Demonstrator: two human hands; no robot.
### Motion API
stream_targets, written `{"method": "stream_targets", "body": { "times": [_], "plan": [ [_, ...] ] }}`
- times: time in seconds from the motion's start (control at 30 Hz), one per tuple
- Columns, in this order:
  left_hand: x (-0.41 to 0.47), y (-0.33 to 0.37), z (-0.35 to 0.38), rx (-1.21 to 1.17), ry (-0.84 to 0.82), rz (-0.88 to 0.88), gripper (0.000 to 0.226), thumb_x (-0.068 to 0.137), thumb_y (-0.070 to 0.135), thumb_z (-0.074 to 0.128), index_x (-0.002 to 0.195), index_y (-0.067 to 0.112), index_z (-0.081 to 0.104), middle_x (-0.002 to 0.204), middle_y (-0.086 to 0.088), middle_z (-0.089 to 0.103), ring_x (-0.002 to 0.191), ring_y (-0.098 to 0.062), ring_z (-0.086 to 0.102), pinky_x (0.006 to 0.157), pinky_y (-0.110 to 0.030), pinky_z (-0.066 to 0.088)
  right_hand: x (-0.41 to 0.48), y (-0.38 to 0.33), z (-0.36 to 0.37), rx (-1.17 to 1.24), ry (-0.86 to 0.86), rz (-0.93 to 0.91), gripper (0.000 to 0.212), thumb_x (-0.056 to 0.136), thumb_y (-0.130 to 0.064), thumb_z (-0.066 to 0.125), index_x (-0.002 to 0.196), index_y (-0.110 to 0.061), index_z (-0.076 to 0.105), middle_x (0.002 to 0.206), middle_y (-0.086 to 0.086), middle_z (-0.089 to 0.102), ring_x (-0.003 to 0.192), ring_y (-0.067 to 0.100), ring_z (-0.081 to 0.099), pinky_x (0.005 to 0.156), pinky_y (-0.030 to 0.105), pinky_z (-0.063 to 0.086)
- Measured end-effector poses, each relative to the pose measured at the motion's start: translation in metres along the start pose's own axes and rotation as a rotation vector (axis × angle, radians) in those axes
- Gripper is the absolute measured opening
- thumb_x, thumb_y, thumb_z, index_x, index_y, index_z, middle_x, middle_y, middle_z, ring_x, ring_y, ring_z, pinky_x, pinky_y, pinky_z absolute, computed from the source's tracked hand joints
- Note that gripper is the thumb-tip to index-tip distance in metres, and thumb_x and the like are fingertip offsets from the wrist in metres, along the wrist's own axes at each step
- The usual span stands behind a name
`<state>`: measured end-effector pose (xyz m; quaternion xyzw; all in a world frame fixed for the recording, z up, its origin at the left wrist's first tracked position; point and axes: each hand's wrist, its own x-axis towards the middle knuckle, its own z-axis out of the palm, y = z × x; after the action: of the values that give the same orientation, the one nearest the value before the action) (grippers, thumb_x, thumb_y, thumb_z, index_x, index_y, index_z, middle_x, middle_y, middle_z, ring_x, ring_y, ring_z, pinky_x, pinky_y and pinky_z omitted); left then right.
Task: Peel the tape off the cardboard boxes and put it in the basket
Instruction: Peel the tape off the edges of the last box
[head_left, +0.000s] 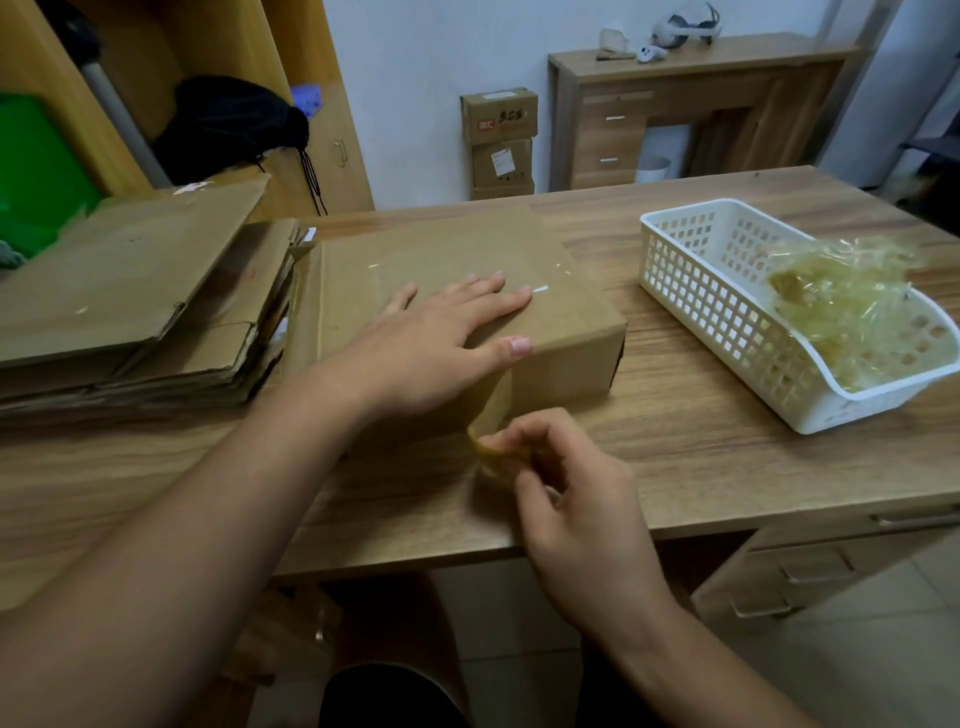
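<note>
A brown cardboard box (550, 260) sits in the middle of the wooden table. My left hand (436, 348) lies flat on its top with fingers spread, pressing it down. A strip of clear yellowish tape (493, 410) runs down the box's near side and is partly lifted off. My right hand (566, 483) pinches the loose end of that strip just in front of the box. At the right stands a white plastic basket (696, 291), holding a crumpled heap of peeled tape (841, 306).
A stack of flattened cardboard (135, 306) lies on the left of the table, touching the box. Behind are a wooden shelf unit, two small boxes against the wall (500, 140) and a desk. Table drawers (810, 566) hang below the right edge.
</note>
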<state>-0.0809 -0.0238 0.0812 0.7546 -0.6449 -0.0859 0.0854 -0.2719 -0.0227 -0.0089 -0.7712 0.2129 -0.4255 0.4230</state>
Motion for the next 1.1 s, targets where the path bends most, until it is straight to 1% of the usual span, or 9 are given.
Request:
{"method": "stream_targets", "body": {
  "times": [0.13,0.27,0.33,0.43,0.57,0.73,0.93,1.0,1.1],
  "plan": [
    [0.002,-0.001,0.0,-0.016,0.007,0.004,0.061,0.096,0.071,0.031,0.154,0.056,0.019,0.167,0.024,0.008,0.152,0.004,0.004,0.125,-0.049,-0.001,-0.001,-0.003,0.001,0.072,-0.124,0.014,0.033,0.095,-0.01,0.056,0.102,-0.043,0.057,0.102,-0.013,0.072,0.095,0.013,0.072,0.079,0.042,0.061],
    [0.003,0.002,0.0,-0.026,0.008,-0.009,0.062,0.096,0.07,0.033,0.154,0.054,0.021,0.167,0.022,0.01,0.152,0.003,0.005,0.125,-0.05,0.0,0.011,0.003,-0.011,0.192,-0.139,0.083,0.036,0.091,-0.012,0.06,0.103,-0.046,0.054,0.105,-0.015,0.07,0.101,0.011,0.072,0.087,0.031,0.059],
    [0.003,0.005,-0.001,-0.02,0.014,-0.017,0.061,0.097,0.069,0.034,0.155,0.053,0.022,0.167,0.021,0.01,0.153,0.002,0.006,0.124,-0.05,0.001,0.021,0.01,-0.021,0.266,-0.101,0.136,0.037,0.087,-0.015,0.065,0.1,-0.048,0.055,0.106,-0.015,0.067,0.096,0.012,0.074,0.085,0.034,0.061],
    [0.004,0.008,-0.001,-0.007,0.019,-0.021,0.061,0.098,0.068,0.033,0.156,0.051,0.021,0.167,0.02,0.011,0.153,0.0,0.007,0.124,-0.051,0.002,0.032,0.019,-0.032,0.115,-0.026,0.175,0.04,0.088,-0.012,0.075,0.097,-0.047,0.059,0.113,-0.003,0.062,0.097,0.015,0.071,0.086,0.038,0.061],
    [0.004,0.01,0.0,0.003,0.022,-0.022,0.061,0.099,0.067,0.032,0.156,0.05,0.021,0.167,0.019,0.011,0.153,-0.001,0.008,0.124,-0.05,0.002,0.043,0.023,-0.029,-0.097,0.178,0.206,0.04,0.085,-0.013,0.079,0.097,-0.039,0.051,0.096,-0.007,0.06,0.077,0.007,0.063,0.069,0.015,0.05],
    [0.003,0.009,-0.001,-0.009,0.023,-0.019,0.06,0.099,0.067,0.032,0.156,0.051,0.021,0.167,0.019,0.012,0.153,0.0,0.008,0.124,-0.05,0.001,0.044,0.013,-0.016,-0.221,0.122,0.147,0.007,0.096,-0.024,0.067,0.097,-0.03,0.063,0.094,-0.011,0.067,0.087,0.002,0.066,0.077,0.031,0.058],
    [0.005,0.012,0.001,-0.005,0.037,-0.026,0.06,0.098,0.067,0.033,0.156,0.051,0.022,0.167,0.019,0.012,0.153,0.0,0.008,0.124,-0.05,0.001,0.023,0.002,0.002,-0.113,0.036,0.159,0.065,0.077,-0.064,0.072,0.127,-0.027,0.056,0.117,-0.014,0.058,0.109,-0.002,0.061,0.09,0.014,0.051],
    [0.005,0.013,0.001,-0.004,0.04,-0.029,0.06,0.099,0.067,0.033,0.156,0.051,0.022,0.167,0.019,0.012,0.153,0.0,0.008,0.125,-0.051,0.002,0.023,0.004,0.007,-0.151,0.018,0.175,0.07,0.074,-0.05,0.083,0.131,-0.027,0.05,0.121,-0.013,0.051,0.11,-0.002,0.058,0.092,0.014,0.05],
    [0.005,0.013,0.001,-0.007,0.036,-0.031,0.06,0.099,0.066,0.033,0.156,0.051,0.022,0.168,0.019,0.012,0.153,0.0,0.007,0.124,-0.051,0.001,0.03,0.005,0.009,-0.167,0.067,0.185,0.054,0.083,-0.02,0.081,0.128,-0.024,0.051,0.119,-0.008,0.054,0.108,0.003,0.06,0.092,0.025,0.054]
  ]
}}
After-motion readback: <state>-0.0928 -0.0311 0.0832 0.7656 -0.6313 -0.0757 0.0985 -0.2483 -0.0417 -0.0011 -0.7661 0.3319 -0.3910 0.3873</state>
